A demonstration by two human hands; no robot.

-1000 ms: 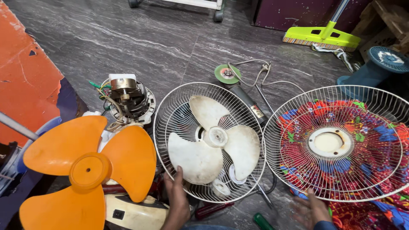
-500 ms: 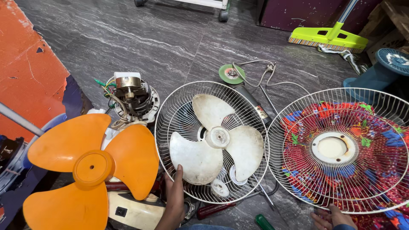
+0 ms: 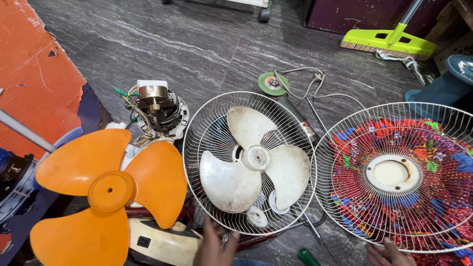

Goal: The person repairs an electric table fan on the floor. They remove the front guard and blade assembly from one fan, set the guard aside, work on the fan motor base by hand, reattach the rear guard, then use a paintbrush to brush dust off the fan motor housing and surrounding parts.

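left hand (image 3: pixel 213 245) fingers spread, touching near rim of white fan guard (image 3: pixel 197 148); right hand (image 3: pixel 389 253) open under right guard (image 3: pixel 325 148).

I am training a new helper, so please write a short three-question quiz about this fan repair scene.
1. True or false: the white blade lies inside a wire guard.
2. Which blade is nearest the motor? A) orange blade B) white blade C) none
3. Fill in: the right hand touches the rim of the ___ guard, which lies over patterned cloth.

Key: 1 true; 2 A; 3 right. The left hand is at the near rim of the other guard.
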